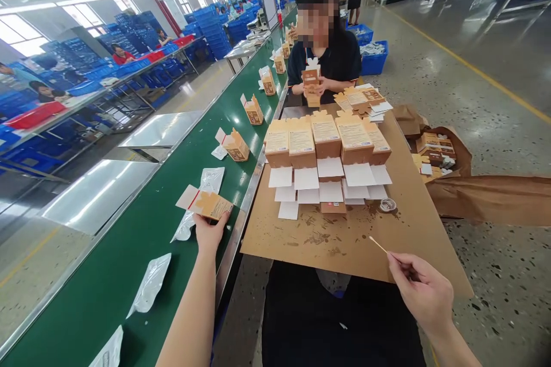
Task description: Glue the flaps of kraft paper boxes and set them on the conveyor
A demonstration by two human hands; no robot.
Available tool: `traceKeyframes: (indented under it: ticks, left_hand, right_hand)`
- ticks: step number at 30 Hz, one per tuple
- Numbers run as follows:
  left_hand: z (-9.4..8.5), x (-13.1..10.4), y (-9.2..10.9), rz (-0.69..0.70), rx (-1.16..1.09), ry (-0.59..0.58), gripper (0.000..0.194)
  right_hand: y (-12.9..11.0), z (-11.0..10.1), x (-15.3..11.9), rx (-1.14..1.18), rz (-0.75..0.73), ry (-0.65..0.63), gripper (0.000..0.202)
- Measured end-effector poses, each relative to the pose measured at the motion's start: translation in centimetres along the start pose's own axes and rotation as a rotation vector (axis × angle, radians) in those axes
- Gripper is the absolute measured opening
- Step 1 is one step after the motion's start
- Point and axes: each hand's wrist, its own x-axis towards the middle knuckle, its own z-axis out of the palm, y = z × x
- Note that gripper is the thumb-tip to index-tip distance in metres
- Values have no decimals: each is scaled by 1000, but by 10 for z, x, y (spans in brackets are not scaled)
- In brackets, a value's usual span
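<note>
My left hand (pixel 210 235) grips a small tan carton (pixel 212 205) with its white end flap open, at the near side of the green conveyor belt (pixel 181 155). Beside that carton lie silvery-white pouches (pixel 212 179) on the belt. Between thumb and fingertips, my right hand (pixel 424 287) pinches a cotton swab (pixel 377 244), its tip pointing up and left over the brown cardboard sheet (pixel 297 241). A small clear round dish (pixel 388 205) sits on the sheet beyond the swab. Several stacked cartons (pixel 326 135) stand there too, white flaps towards me.
Across the board a co-worker (pixel 325 40) holds another carton (pixel 311 80). More cartons (pixel 236 146) and pouches (pixel 150 281) line the belt. A metal rail (pixel 241 223) separates belt and board. A brown paper bag (pixel 460 155) with cartons lies on the floor at right.
</note>
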Motion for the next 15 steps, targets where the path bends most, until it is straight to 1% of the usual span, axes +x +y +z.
traceKeyframes:
  ticks: [4,6,7,9,11,12,13,14,15]
  left_hand:
    - [11,7,9,-10,-31,-18,80]
    - [14,2,12,2,-68,-36,82]
    - [14,-4,12,16,-99,-23,84]
    - [9,-21,11,83,-166,62,89]
    - [4,-40,13,206,-232,182,87]
    - [3,-46,17,277,-266,220,82]
    - [3,-50,26,341,-306,229,75]
    - [7,-51,40,383,-354,203,66]
    - [14,-49,59,398,-400,146,58]
  right_hand:
    - [-5,1,5,-6,9,-18,43]
    - [-3,-3,7,-18,15,-12,44]
    - [-1,-8,7,-29,22,1,44]
    - [8,-22,4,-51,43,53,43]
    - [18,-40,-1,-78,80,118,41]
    - [22,-49,-3,-89,101,149,40]
    - [25,-57,-5,-98,118,171,40]
    - [28,-63,-5,-108,125,187,38]
    - [28,-67,-3,-118,118,196,37]
